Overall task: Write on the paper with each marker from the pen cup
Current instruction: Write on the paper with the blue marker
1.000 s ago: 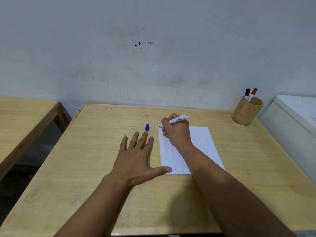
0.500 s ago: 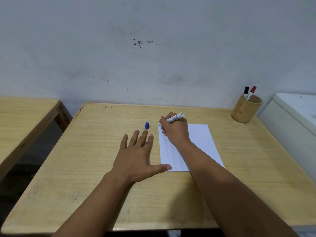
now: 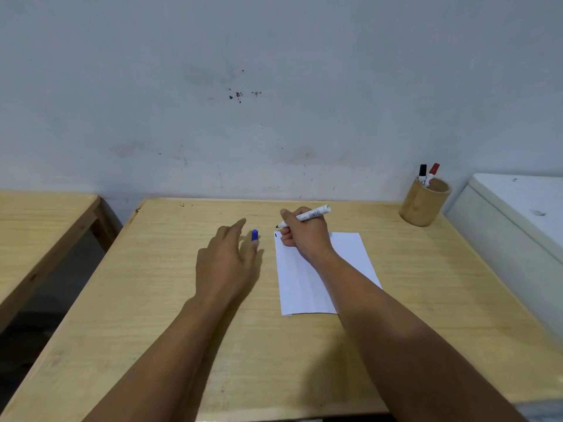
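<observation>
A: Entry, head view. A white marker [image 3: 304,215] is gripped in the right hand [image 3: 301,234], fingers closed round the barrel; the uncapped tip is pointed left and is held just past the far-left corner of the paper [image 3: 320,275]. Whether the tip is touching the table [image 3: 152,300] cannot be told.

B: Marks on the sheet?

A: One short blue stroke [image 3: 276,235] is noted at the far-left corner. The rest of the visible sheet is seen blank. The right forearm is laid across the sheet's right half.

B: Left hand?

A: The left hand [image 3: 227,260] is seen open and holding nothing, fingers extended toward the blue cap [image 3: 255,235]. The cap is stood on the table just left of the paper, close beside the fingertips; contact cannot be confirmed, the hand being slightly blurred.

B: Cup location?

A: The pen cup [image 3: 424,202], of wood, is placed at the far-right corner of the table, well apart from the paper. Two markers are stood in it: one black-capped [image 3: 422,171], one red-capped [image 3: 433,170], side by side.
</observation>
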`<state>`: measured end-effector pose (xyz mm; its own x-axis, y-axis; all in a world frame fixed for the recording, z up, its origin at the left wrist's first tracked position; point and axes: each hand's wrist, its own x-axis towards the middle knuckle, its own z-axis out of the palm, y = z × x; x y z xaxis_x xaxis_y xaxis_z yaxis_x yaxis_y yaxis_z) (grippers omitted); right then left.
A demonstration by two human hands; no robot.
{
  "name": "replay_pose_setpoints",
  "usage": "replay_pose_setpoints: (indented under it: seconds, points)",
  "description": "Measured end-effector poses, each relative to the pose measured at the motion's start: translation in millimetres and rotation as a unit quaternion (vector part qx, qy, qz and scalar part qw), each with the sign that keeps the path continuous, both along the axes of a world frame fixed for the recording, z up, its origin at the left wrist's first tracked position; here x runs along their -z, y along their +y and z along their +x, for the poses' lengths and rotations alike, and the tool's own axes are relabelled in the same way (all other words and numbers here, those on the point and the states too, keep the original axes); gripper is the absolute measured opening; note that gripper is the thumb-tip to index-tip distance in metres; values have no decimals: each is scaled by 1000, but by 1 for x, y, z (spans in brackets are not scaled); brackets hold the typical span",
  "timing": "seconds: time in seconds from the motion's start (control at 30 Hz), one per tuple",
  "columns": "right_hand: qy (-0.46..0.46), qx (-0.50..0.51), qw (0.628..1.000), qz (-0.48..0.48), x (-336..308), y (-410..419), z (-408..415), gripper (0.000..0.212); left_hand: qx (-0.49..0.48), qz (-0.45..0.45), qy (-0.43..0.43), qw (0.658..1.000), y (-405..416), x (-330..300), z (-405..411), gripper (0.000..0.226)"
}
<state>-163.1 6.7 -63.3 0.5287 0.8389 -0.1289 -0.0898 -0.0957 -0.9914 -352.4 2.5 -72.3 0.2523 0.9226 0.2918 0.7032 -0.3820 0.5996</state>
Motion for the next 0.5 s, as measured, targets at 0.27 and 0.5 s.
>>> replay_pose_setpoints:
  seconds: [0.27,0.5]
  points:
    - [-87,-8,995,39,-37,-23,5,30,-7,-41,6,999,30,-5,18,19]
    - [34,-133,989,47,-60,-60,23,61,-4,-187,-225,956,34,-50,20,13]
